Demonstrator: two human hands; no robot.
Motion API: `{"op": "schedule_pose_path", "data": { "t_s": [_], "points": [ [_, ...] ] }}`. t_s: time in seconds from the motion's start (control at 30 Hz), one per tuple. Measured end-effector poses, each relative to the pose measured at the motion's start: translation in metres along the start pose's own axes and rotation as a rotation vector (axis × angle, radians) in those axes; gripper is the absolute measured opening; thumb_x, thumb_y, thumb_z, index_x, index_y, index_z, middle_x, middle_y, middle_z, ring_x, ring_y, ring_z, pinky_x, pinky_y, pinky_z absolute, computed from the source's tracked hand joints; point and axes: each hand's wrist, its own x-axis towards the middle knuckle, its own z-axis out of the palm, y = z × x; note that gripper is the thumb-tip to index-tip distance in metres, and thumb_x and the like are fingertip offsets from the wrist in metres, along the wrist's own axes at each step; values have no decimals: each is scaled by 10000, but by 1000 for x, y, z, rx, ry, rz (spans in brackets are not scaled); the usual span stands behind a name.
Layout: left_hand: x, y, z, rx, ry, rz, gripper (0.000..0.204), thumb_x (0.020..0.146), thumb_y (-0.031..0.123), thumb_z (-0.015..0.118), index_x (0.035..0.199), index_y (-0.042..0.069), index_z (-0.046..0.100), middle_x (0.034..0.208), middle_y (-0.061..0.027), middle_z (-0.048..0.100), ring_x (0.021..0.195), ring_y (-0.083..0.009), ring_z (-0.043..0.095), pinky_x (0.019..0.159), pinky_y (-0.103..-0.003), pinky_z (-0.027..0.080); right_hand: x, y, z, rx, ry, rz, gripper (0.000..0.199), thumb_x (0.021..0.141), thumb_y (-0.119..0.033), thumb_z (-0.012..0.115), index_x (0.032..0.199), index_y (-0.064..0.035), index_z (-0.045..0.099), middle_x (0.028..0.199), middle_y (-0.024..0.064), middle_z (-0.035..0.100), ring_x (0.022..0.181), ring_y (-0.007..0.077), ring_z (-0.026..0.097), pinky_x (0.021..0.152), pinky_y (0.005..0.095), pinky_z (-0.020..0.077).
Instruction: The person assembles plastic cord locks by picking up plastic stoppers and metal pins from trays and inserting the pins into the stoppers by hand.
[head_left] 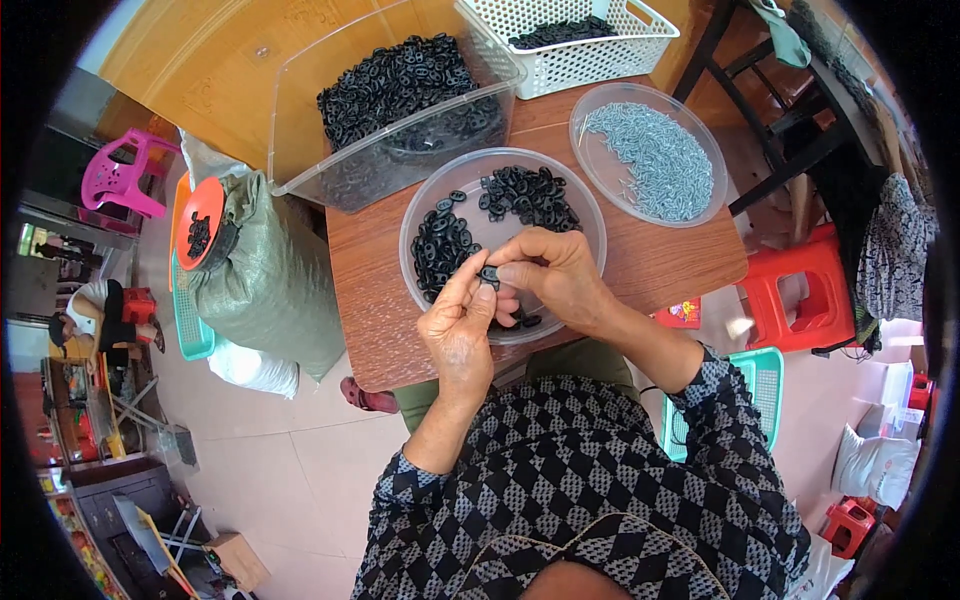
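Head view: left hand (457, 330) and right hand (552, 275) pinch one small black part (488, 277) over the round bowl (590, 215); heaps remain in the far clear bin (300, 130).

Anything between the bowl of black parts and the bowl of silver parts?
Head view: only bare wooden table between the black-parts bowl and the silver-parts bowl; their rims nearly meet.

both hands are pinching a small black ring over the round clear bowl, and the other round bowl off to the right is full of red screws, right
Not quite: the screws are silvery grey, not red. The head view shows the left hand and right hand pinching a small black ring over the round clear bowl, and the other round bowl off to the right holds a heap of grey screws.
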Motion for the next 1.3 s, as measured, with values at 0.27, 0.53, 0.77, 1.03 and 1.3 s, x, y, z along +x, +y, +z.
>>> {"op": "schedule_pose_path", "data": {
  "t_s": [0.27,0.53,0.77,1.03,1.3],
  "points": [
    [1,-5,1,-17,16,24,308,913,-15,508,1217,-58,539,863,-111,642,696,-133,606,584,-238,507,-1,3,0,-217,34,-183,97,785,-27,628,871,-18,671,721,79,615,668,168,563,698,311,444],
    [2,-4,2,-80,78,61,298,907,-23,517,1200,-70,545,929,-108,636,715,-112,596,636,-226,512,-12,7,9,-458,69,-369,254,743,-15,649,997,-25,640,817,75,585,774,209,519,697,322,428],
    [2,-4,3,-208,124,9,271,915,3,526,1172,-75,560,1051,-105,617,827,-102,585,707,-226,510,-10,10,10,-561,133,-560,353,694,-5,687,1042,-20,628,880,84,596,752,207,522,644,318,430],
    [-4,-4,3,-192,123,35,281,919,25,532,1177,-86,546,1071,-113,614,848,-118,590,718,-238,507,-13,8,13,-564,161,-601,269,703,-4,638,968,34,616,855,121,590,777,275,518,677,361,435],
    [-5,-6,5,-154,129,62,230,909,6,540,1122,-75,576,1032,-97,626,787,-89,570,700,-210,489,-14,11,14,-572,178,-657,292,691,4,647,977,41,600,833,125,578,757,282,507,658,368,429]
  ]
}}
